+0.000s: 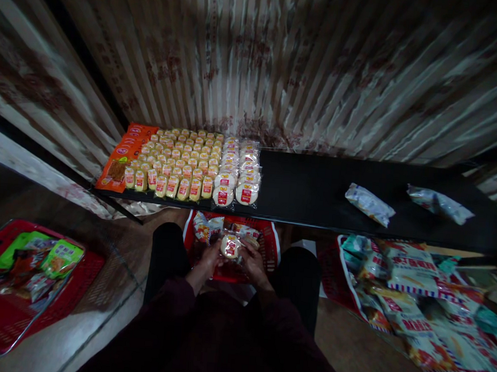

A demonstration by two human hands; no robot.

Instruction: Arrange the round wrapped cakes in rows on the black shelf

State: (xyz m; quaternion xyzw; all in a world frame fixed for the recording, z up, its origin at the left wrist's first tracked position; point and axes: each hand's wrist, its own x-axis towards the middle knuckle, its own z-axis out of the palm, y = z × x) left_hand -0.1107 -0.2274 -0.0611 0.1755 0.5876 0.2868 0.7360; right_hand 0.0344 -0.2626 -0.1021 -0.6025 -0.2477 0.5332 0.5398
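Observation:
Both my hands are low between my knees, over a red basket (pixel 271 251) on the floor. My left hand (pixel 208 262) and my right hand (pixel 251 262) together grip a round white wrapped snack pack (pixel 230 246) with a red label. More packs of the same kind lie in the basket under my hands. On the black shelf (pixel 317 191) in front, rows of identical round packs (pixel 237 173) stand beside many small yellow snack packs (pixel 177 163).
Orange packets (pixel 124 159) line the shelf's left end. Two loose clear bags (pixel 370 204) (pixel 440 204) lie on its right part. A red basket (pixel 17 282) of green packets sits at left on the floor. A heap of large striped bags (pixel 420 297) fills the right.

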